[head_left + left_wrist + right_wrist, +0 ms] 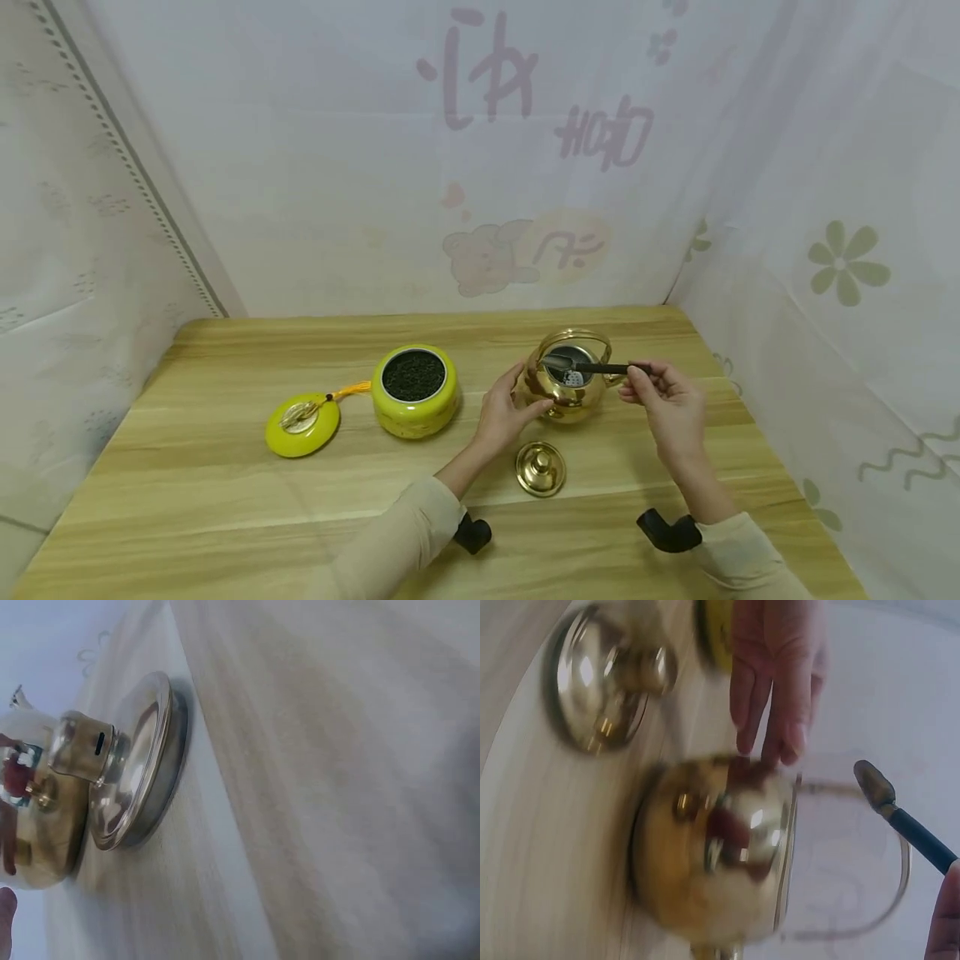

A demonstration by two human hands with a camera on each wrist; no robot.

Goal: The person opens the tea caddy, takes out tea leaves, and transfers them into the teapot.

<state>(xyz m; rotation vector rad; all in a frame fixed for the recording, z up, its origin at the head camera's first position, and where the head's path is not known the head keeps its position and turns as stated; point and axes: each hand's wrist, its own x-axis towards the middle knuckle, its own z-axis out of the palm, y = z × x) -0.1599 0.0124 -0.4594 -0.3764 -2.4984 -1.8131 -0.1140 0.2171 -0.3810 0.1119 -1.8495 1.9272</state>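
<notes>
A gold teapot (566,404) with a hooped handle stands uncovered toward the right of the table. My left hand (501,414) rests on its left side, thumb toward the front, and the right wrist view shows those fingers (784,697) fairly straight against the pot. My right hand (672,407) pinches the dark handle of a small tea scoop (600,368). The scoop's metal head overlaps the pot's opening in the head view; a perforated metal part (573,379) shows inside. In front of the pot lies its gold lid (541,475), knob up.
Left of the pot, a yellow jar (415,419) holds dark loose tea leaves (414,375). Its yellow lid (322,429) lies farther left with an orange tassel (349,389) reaching to the jar. Patterned white curtains (337,167) surround the wooden table (225,500) at the back and sides.
</notes>
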